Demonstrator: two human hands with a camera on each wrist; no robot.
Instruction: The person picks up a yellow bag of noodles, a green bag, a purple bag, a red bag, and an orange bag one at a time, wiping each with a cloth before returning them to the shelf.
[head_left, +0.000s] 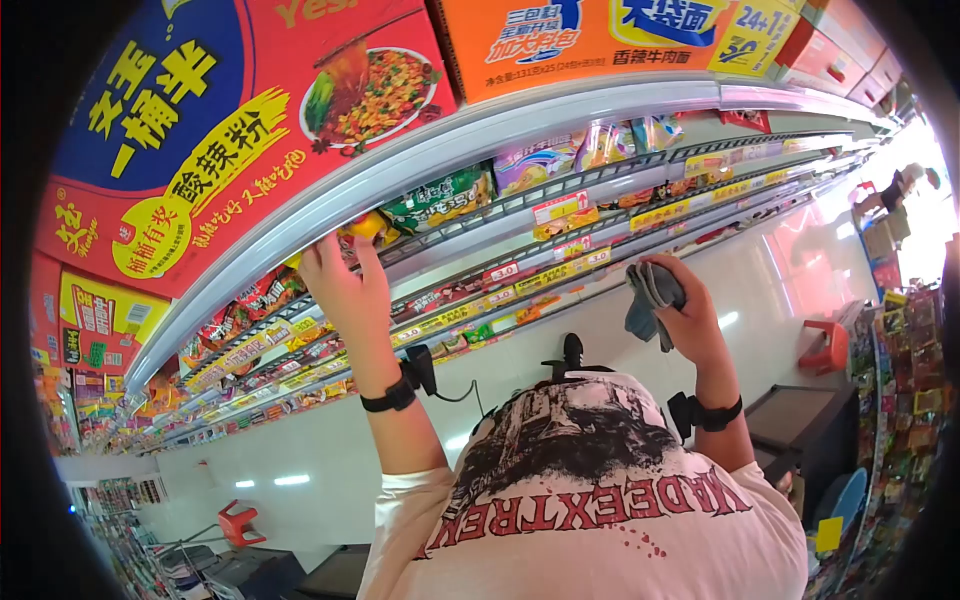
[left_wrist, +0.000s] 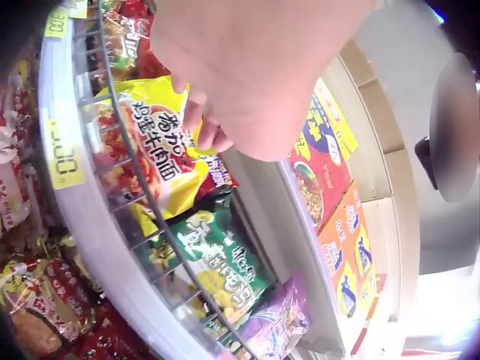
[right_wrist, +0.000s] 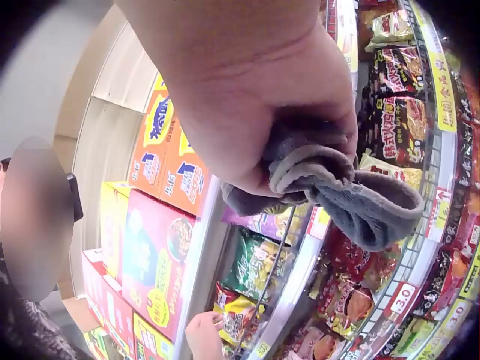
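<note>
My left hand (head_left: 345, 290) reaches to the upper shelf, its fingers bent over the top edge of a yellow instant noodle packet (left_wrist: 161, 142); the thumb is hidden in the left wrist view. This packet stands upright behind the wire rail, beside a green noodle packet (left_wrist: 217, 259) and a purple one (left_wrist: 277, 322). Away from the shelf, my right hand (head_left: 690, 310) grips a bunched grey cloth (right_wrist: 367, 206), whose folded ends hang out past the fingers.
Large noodle cartons (head_left: 370, 90) stand on top of the shelf unit. A wire rail (left_wrist: 142, 172) runs along the shelf front, with price strips (head_left: 560, 270) and lower rows of packets beneath. Red stools (head_left: 825, 345) and a dark box-like unit (head_left: 800, 415) stand on the floor behind.
</note>
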